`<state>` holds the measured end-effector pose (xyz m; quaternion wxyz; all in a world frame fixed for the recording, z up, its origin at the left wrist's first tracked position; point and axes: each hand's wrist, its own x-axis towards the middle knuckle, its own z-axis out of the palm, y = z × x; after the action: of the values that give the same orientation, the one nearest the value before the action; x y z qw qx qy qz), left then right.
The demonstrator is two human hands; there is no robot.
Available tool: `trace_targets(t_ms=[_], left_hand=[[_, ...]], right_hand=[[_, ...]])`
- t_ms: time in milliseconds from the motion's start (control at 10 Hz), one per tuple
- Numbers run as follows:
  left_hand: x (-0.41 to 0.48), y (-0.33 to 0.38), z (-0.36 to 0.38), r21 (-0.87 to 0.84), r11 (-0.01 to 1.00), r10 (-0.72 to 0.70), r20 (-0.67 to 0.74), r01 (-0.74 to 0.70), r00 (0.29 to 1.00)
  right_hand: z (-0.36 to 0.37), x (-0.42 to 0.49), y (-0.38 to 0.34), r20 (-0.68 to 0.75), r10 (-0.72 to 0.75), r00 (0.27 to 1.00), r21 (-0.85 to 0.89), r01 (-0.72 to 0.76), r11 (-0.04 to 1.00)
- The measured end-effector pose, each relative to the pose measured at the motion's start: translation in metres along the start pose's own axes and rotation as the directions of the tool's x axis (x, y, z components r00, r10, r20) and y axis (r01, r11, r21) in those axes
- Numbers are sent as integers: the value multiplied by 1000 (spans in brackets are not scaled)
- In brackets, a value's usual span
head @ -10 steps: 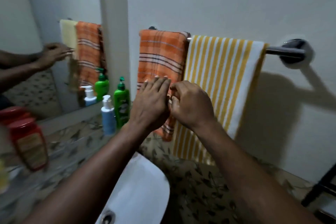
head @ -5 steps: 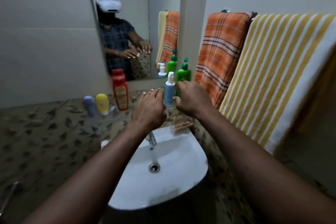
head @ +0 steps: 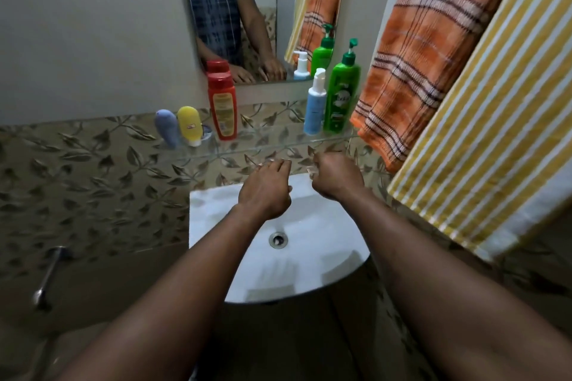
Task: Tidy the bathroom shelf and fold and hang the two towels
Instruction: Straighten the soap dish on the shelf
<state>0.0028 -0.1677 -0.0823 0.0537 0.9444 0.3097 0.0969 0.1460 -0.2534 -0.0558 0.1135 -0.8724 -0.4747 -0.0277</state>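
Over the white ceramic wash basin [head: 288, 257], both bare hands hover just in front of the clear glass shelf [head: 272, 147] fixed to the leaf-patterned tiled wall [head: 93, 164]. The left hand [head: 266, 192] is palm down, fingers straight and loosely spread, holding nothing, with its tips near the shelf's front edge. The right hand [head: 337, 176] sits just right of it without touching it, knuckles up and fingers curled under. Its back hides them, so I cannot tell whether they pinch anything.

At the shelf's left end a pale blue squeeze tube [head: 167, 130] and a yellow squeeze tube [head: 189, 125] stand cap-down side by side, with a tall red plastic bottle [head: 222, 108] just to their right. Well apart, at the right end, a slim light-blue pump bottle [head: 315, 108] stands beside a larger green pump bottle [head: 342, 93].

Right of the green bottle hangs an orange checked towel [head: 427, 49], its lower corner dropping past the shelf's end. A yellow-and-white striped towel [head: 483, 120] hangs further right and nearer, overlapping the orange one's edge.

Above the shelf, a rectangular wall mirror [head: 229, 9] reflects a checked shirt, the hands, the bottles and the towels. A round metal drain [head: 278, 239] sits in the basin.
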Motion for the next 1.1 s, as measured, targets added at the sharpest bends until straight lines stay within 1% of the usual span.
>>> trace_targets(t_ms=[100, 200, 300, 400, 500, 600, 700, 800, 900, 1000, 1100], left_hand=[[16, -7, 23, -20, 1000, 21, 49, -20, 999], [44, -19, 49, -47, 998, 42, 98, -38, 994], [75, -27, 81, -116, 993, 45, 181, -24, 982], [99, -28, 111, -188, 981, 8, 234, 37, 972], [130, -21, 137, -304, 942, -58, 271, 143, 961], [168, -10, 156, -438, 819, -236, 331, 370, 914], [209, 4, 176, -532, 676, -347, 380, 509, 858], [237, 15, 195, -570, 605, -404, 383, 556, 831], [252, 12, 214, -564, 578, -440, 394, 590, 807], [255, 12, 226, -556, 567, -445, 414, 608, 794], [241, 12, 227, -577, 508, -449, 457, 640, 768]], right_hand=[[22, 13, 6, 38, 51, 998, 12, -52, 999], [50, 31, 14, 75, 152, 986, 75, -157, 985], [82, 49, 26, 157, 347, 925, 205, -374, 904], [133, 74, 54, 274, 529, 803, 378, -595, 709], [193, 107, 97, 384, 683, 621, 592, -733, 334], [183, 127, 96, 428, 732, 530, 701, -706, 102], [193, 155, 101, 466, 746, 476, 756, -652, -57], [223, 179, 115, 464, 730, 502, 770, -636, -51], [256, 191, 119, 526, 642, 558, 756, -653, -52], [272, 197, 123, 506, 683, 527, 771, -631, -83], [237, 175, 98, 425, 763, 487, 750, -662, 4]])
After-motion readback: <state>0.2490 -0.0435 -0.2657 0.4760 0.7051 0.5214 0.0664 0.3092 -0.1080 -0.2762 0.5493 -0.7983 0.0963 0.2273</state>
